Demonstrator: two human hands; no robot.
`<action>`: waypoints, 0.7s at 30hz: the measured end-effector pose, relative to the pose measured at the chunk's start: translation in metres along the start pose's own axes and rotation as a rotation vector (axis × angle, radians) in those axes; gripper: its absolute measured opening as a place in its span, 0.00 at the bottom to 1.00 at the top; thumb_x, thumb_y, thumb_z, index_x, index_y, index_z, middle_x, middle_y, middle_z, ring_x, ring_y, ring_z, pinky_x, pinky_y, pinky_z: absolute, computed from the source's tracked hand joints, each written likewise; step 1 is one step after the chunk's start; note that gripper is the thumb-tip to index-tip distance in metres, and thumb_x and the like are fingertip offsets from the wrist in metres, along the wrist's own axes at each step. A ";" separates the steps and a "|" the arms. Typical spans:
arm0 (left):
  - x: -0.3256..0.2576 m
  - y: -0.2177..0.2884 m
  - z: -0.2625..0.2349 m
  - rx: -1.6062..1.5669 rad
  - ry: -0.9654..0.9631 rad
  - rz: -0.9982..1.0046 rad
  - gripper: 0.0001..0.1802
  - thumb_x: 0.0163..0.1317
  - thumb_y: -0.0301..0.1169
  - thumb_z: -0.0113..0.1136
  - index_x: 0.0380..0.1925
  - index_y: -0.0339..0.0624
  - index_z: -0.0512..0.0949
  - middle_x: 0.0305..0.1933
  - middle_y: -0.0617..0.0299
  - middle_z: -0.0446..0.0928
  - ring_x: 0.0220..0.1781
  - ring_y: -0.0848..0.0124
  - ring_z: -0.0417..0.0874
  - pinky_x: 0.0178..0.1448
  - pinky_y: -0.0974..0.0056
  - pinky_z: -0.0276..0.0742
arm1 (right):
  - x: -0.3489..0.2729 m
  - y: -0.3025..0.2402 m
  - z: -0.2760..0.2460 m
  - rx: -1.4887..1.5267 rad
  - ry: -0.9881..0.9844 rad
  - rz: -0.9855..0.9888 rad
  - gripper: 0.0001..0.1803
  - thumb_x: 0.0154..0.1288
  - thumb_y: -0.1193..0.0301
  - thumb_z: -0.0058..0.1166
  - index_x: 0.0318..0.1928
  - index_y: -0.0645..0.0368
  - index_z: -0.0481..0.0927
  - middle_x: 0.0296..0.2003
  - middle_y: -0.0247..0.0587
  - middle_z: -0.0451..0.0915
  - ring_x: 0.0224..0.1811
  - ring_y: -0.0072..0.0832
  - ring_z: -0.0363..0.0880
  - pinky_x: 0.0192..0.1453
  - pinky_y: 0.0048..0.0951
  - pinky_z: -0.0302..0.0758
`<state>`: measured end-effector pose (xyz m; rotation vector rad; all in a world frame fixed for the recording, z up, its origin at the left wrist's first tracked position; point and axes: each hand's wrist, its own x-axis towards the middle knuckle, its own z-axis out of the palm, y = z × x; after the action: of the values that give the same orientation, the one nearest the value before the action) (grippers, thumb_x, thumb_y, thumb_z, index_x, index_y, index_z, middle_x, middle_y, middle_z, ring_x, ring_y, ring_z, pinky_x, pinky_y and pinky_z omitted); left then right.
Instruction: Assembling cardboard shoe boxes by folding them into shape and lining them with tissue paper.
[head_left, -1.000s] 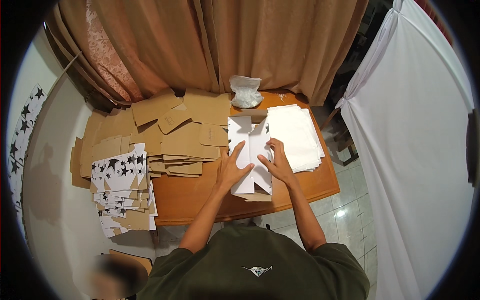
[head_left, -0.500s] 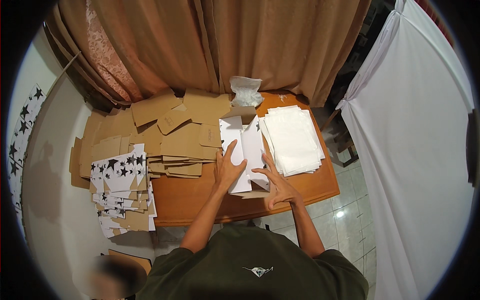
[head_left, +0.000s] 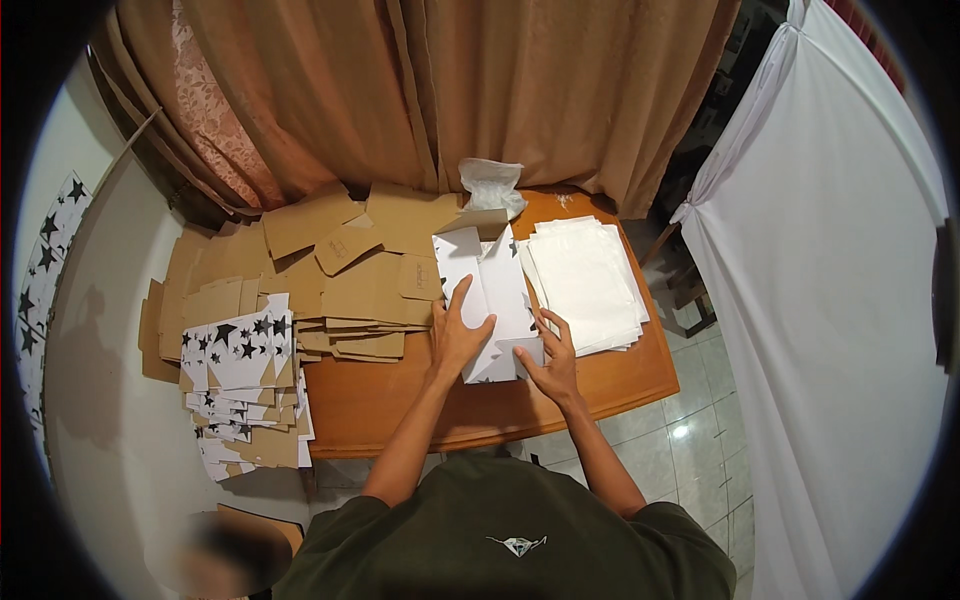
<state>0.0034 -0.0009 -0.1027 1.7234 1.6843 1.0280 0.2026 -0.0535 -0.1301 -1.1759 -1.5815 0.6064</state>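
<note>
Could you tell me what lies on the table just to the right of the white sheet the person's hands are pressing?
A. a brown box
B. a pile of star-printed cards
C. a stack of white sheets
C: a stack of white sheets lies right of the white sheet under both hands.

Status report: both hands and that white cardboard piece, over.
Left hand flat on white box blank. Right hand folding its near flap. White sheet stack beside it, nothing in the way.

Head fisheye, looking down, table (head_left: 600, 385) near
</note>
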 end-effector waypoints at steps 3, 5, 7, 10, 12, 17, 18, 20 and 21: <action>0.001 -0.001 -0.003 -0.022 0.009 0.001 0.48 0.52 0.40 0.76 0.74 0.67 0.64 0.61 0.37 0.66 0.62 0.37 0.75 0.66 0.44 0.76 | -0.003 0.001 0.004 -0.103 0.050 0.035 0.26 0.61 0.70 0.71 0.57 0.72 0.82 0.67 0.50 0.66 0.59 0.39 0.82 0.55 0.33 0.85; 0.003 0.004 -0.007 -0.044 -0.011 -0.021 0.48 0.52 0.40 0.76 0.74 0.67 0.64 0.61 0.36 0.66 0.62 0.37 0.75 0.66 0.44 0.76 | -0.005 0.002 0.003 -0.135 0.065 0.077 0.28 0.60 0.70 0.72 0.57 0.72 0.82 0.66 0.50 0.66 0.57 0.38 0.82 0.51 0.32 0.87; 0.003 0.005 -0.008 -0.065 -0.029 -0.046 0.49 0.51 0.40 0.76 0.74 0.67 0.64 0.61 0.36 0.66 0.62 0.37 0.75 0.66 0.44 0.76 | -0.007 0.001 0.008 -0.031 0.122 0.191 0.30 0.55 0.69 0.73 0.58 0.69 0.83 0.61 0.54 0.70 0.58 0.41 0.79 0.56 0.36 0.81; 0.002 0.001 -0.005 -0.043 -0.049 -0.022 0.49 0.50 0.39 0.76 0.74 0.66 0.64 0.61 0.36 0.65 0.64 0.37 0.74 0.66 0.43 0.75 | -0.004 -0.006 0.014 0.011 0.164 0.242 0.28 0.54 0.69 0.74 0.55 0.69 0.84 0.59 0.52 0.70 0.58 0.42 0.79 0.54 0.36 0.81; 0.000 -0.003 -0.002 0.011 -0.069 0.036 0.50 0.49 0.39 0.76 0.74 0.65 0.64 0.62 0.36 0.65 0.66 0.37 0.72 0.67 0.43 0.75 | -0.004 -0.004 0.017 -0.003 0.157 0.253 0.29 0.53 0.69 0.75 0.55 0.69 0.84 0.58 0.51 0.70 0.56 0.42 0.80 0.53 0.36 0.81; -0.001 0.006 -0.002 -0.011 -0.089 0.016 0.50 0.48 0.39 0.77 0.74 0.64 0.65 0.62 0.37 0.64 0.66 0.37 0.71 0.68 0.43 0.74 | -0.001 -0.008 0.016 -0.206 0.167 0.241 0.21 0.52 0.66 0.77 0.40 0.68 0.85 0.57 0.46 0.69 0.47 0.33 0.80 0.43 0.32 0.80; 0.001 0.004 -0.001 -0.028 -0.069 0.025 0.50 0.48 0.39 0.77 0.74 0.64 0.65 0.62 0.37 0.64 0.66 0.37 0.72 0.68 0.43 0.74 | -0.001 -0.012 0.018 -0.138 0.203 0.251 0.21 0.51 0.65 0.78 0.39 0.68 0.85 0.57 0.46 0.69 0.45 0.32 0.79 0.41 0.32 0.78; 0.003 0.000 -0.001 -0.035 -0.071 0.027 0.50 0.48 0.38 0.76 0.74 0.64 0.64 0.62 0.37 0.65 0.65 0.38 0.72 0.68 0.43 0.74 | -0.001 -0.015 0.019 -0.070 0.238 0.260 0.21 0.51 0.65 0.78 0.38 0.68 0.84 0.57 0.46 0.70 0.43 0.31 0.78 0.40 0.32 0.76; 0.004 -0.001 -0.001 -0.041 -0.074 0.029 0.50 0.48 0.38 0.76 0.74 0.64 0.64 0.62 0.37 0.65 0.64 0.39 0.73 0.67 0.43 0.74 | -0.001 -0.015 0.019 -0.101 0.234 0.277 0.21 0.51 0.64 0.77 0.38 0.68 0.85 0.56 0.45 0.70 0.44 0.31 0.78 0.41 0.33 0.77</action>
<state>0.0015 0.0028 -0.1027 1.7425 1.5869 0.9926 0.1795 -0.0576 -0.1242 -1.5002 -1.2746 0.5476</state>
